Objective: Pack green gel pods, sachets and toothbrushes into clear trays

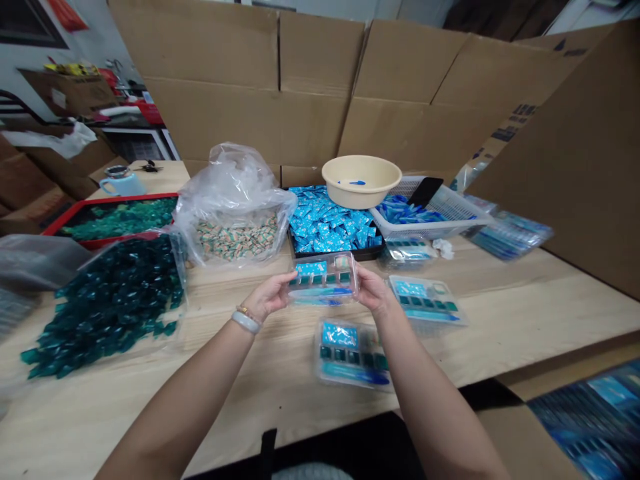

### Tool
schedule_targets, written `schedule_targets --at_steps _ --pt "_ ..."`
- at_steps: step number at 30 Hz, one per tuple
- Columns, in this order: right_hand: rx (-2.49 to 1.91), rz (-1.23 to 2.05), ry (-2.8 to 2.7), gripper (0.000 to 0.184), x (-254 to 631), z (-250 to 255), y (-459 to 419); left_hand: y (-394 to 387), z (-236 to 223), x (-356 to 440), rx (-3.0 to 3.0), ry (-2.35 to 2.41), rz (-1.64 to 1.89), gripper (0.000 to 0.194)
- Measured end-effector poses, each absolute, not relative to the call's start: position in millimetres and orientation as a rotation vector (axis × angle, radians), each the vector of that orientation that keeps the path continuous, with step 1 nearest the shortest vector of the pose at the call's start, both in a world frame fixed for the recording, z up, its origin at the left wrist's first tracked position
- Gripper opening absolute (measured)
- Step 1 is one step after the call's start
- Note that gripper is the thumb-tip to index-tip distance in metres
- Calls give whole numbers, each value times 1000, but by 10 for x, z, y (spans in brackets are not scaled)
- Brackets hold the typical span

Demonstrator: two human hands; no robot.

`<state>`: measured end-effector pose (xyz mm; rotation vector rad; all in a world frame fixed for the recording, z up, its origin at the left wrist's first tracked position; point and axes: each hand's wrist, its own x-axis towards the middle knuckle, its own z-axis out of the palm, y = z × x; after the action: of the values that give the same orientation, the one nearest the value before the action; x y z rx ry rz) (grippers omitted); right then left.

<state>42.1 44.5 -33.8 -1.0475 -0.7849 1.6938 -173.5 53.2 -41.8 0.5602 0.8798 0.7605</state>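
Note:
Both my hands grip a clear plastic blister pack (320, 280) by its two ends, raised over the table. In its compartments sit a blue packet, a row of dark green squares, a small pale item and a blue pen-like tool. My left hand (267, 295) pinches the left end, thumb on top. My right hand (373, 288) wraps the right end, its fingers partly hidden. Below it a similar filled pack (353, 357) lies on the wood, partly covered by my right forearm. Another filled pack (425, 300) rests to the right of my right hand.
Dark green pieces (115, 300) spread from a clear bag at left. Behind stand a red tray (60, 223), a bag of small wrapped pieces (237, 237), blue packets (330, 223), a cream basin (361, 190) and a white basket (450, 223). Cardboard (315, 60) walls the back; a box of packs (595, 413) sits lower right.

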Motion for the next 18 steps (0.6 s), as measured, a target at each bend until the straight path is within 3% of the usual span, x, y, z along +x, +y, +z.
schedule_targets --at_steps 10,18 --pt "-963 1648 -615 11 327 -334 438 415 -560 -1660 292 785 840 16" --pt "-894 1530 -454 12 342 -324 398 323 -416 -1534 300 775 987 14"
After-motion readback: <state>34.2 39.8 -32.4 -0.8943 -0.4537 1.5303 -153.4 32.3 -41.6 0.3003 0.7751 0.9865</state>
